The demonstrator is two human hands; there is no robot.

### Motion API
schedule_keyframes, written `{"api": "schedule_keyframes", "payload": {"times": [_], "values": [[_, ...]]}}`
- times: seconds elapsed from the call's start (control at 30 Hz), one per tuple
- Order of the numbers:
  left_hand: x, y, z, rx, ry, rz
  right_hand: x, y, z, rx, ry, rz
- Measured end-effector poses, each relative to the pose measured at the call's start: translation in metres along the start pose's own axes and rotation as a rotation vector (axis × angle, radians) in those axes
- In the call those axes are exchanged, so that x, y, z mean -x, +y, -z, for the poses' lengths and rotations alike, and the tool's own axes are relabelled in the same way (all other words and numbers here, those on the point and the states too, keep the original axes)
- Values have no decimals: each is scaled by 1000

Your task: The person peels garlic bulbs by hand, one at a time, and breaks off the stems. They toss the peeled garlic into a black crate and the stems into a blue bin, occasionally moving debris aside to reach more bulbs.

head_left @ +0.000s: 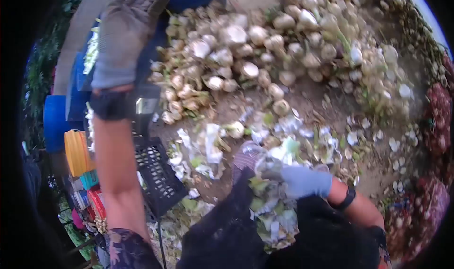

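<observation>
My left hand (125,37), in a dirty grey glove, is stretched out at the upper left with its fingers apart and nothing in it. It is beside the left edge of a big heap of pale round bulbs (248,70). My right hand (288,176), in a light grey glove, is low over my lap, fingers curled. What it holds, if anything, is blurred and too small to name. White and green peelings (276,221) lie on the dark cloth below it, with more white scraps just above.
A black plastic crate (161,179) is left of my lap. Blue containers (56,122) and a yellow-orange container (78,150) stand at the far left. Red mesh sacks (439,117) line the right side. Peelings (213,150) litter the brown ground.
</observation>
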State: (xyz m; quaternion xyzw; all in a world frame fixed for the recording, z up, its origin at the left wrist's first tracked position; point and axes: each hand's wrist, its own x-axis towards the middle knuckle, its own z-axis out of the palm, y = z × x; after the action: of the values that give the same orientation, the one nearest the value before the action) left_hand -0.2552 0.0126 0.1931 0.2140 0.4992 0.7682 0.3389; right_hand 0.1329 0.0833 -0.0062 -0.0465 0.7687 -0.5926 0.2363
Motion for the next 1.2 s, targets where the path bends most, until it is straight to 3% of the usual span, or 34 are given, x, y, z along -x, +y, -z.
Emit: {"api": "schedule_keyframes", "payload": {"times": [0.03,0.07,0.1,0.13,0.17,0.2,0.23,0.3,0.37,0.4,0.47,0.5,0.53,0.63,0.73,0.9,0.97,1.1,1.17,1.2], "values": [[11,-18,-2,-151,-43,-15,-3,3,21,203,-96,62],[31,-37,-4,-312,-91,-42,-11,-17,46,372,56,-288],[53,-61,-2,-519,-142,-79,-25,10,47,601,436,-432],[70,-83,-21,-634,58,141,-34,18,61,631,736,-441],[88,-108,-17,-716,2,247,-48,40,71,735,1049,-178],[105,-132,-18,-693,91,476,-60,57,75,732,1047,-181],[119,-169,-3,-551,30,527,-72,72,75,713,958,-96],[145,-217,-11,-845,-36,458,-80,73,71,690,870,-8],[165,-241,-22,-1223,-157,-76,-77,56,65,-35,779,-226],[175,-244,-28,-1216,-158,-57,-70,39,57,-43,768,-240],[179,-249,-39,-982,-141,115,-57,7,52,-862,809,-291],[182,-248,-38,-866,-130,181,-51,6,49,-944,805,-242],[184,-245,-40,-857,-128,187,-48,5,48,-942,804,-253],[183,-232,-48,-639,-183,453,-42,-1,49,-665,673,-302],[186,-237,-39,-427,-136,498,-41,4,45,-615,628,-257],[195,-240,-32,-388,-125,423,-37,-11,39,-632,620,-284],[195,-233,-35,-180,-66,560,-34,-14,38,-630,622,-304],[195,-232,-34,-191,-83,495,-31,-29,40,-680,647,-366],[194,-228,-29,153,-28,623,-34,-21,35,-662,701,-406],[192,-226,-30,152,-24,625,-37,-5,28,-258,765,-321]]}}
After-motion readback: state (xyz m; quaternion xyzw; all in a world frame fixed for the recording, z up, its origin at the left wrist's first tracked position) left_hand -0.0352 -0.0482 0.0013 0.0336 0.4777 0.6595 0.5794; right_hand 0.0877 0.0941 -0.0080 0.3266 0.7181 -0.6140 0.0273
